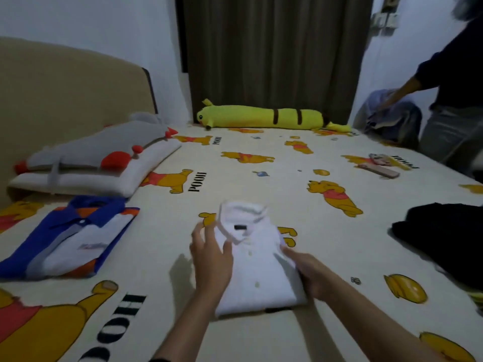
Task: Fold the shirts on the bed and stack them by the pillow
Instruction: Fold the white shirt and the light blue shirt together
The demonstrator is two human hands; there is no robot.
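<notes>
A folded white shirt lies collar-up on the bed in front of me. My left hand holds its left edge, thumb over the top near the collar. My right hand grips the right edge with fingers tucked under the fold. A folded blue, white and orange polo shirt lies to the left, just below the pillow. A dark garment sits in a heap at the right edge of the bed.
A long yellow plush toy lies along the far edge by the brown curtain. A phone and a small item rest at far right. Another person stands at the right side handling clothes. The headboard rises at left.
</notes>
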